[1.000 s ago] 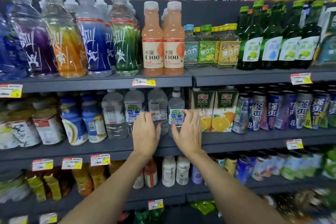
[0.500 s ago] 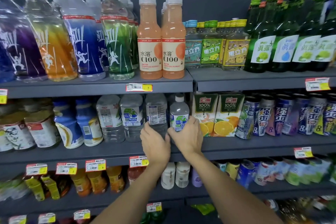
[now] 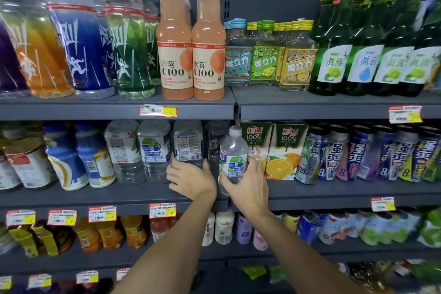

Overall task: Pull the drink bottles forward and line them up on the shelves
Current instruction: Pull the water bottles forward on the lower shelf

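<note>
A small clear water bottle (image 3: 232,155) with a white cap and a green and blue label stands tilted at the front of the middle shelf (image 3: 119,194). My right hand (image 3: 248,186) grips its lower half. My left hand (image 3: 193,180) wraps the base of a larger clear water bottle (image 3: 188,142) just to the left. Two more large water bottles (image 3: 138,150) stand in a row further left. Another bottle behind the small one is mostly hidden.
Orange juice cartons (image 3: 284,150) stand right beside the small bottle, then a row of cans (image 3: 372,153). Blue and white bottles (image 3: 78,155) stand at the left. Peach C100 bottles (image 3: 191,40) stand on the upper shelf. A lower shelf holds more drinks.
Both hands closed around the water bottles. The small bottle in my right hand came forward to the shelf's front edge and tilted. The camera moved closer.
</note>
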Demonstrator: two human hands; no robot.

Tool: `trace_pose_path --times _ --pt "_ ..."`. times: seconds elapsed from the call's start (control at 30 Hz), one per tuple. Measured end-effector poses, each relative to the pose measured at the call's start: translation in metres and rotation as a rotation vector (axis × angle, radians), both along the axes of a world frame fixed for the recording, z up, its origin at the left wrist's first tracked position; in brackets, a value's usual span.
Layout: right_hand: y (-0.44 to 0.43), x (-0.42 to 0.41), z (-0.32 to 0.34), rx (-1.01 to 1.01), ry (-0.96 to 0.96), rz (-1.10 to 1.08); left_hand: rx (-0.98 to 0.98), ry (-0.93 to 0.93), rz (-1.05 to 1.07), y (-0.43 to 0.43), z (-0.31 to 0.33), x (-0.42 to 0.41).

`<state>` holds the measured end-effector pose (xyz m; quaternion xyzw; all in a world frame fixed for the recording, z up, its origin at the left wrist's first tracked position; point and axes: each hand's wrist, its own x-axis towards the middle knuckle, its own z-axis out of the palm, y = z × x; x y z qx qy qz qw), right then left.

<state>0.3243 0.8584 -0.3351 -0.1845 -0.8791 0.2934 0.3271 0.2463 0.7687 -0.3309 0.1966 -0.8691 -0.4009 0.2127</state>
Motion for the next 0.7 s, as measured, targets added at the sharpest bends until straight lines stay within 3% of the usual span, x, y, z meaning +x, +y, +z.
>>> trace_pose_path --times 0.13,0.33,0.5,0.7 --pt "0.003 0.003 -0.006 -0.136 -0.002 0.014 -0.111 0.012 -0.037 -0.010 -0.006 0.002" --pt "0.007 0.002 -0.009 -0.158 0.033 0.070 -0.217 0.089 -0.241 -0.050 -0.009 0.009" --pt "0.004 0.007 -0.016 -0.082 0.018 0.143 0.000 0.167 -0.611 -0.101 -0.007 0.009" --pt "-0.004 0.005 -0.018 -0.151 0.000 0.144 -0.038 0.043 -0.878 -0.133 0.000 -0.001"
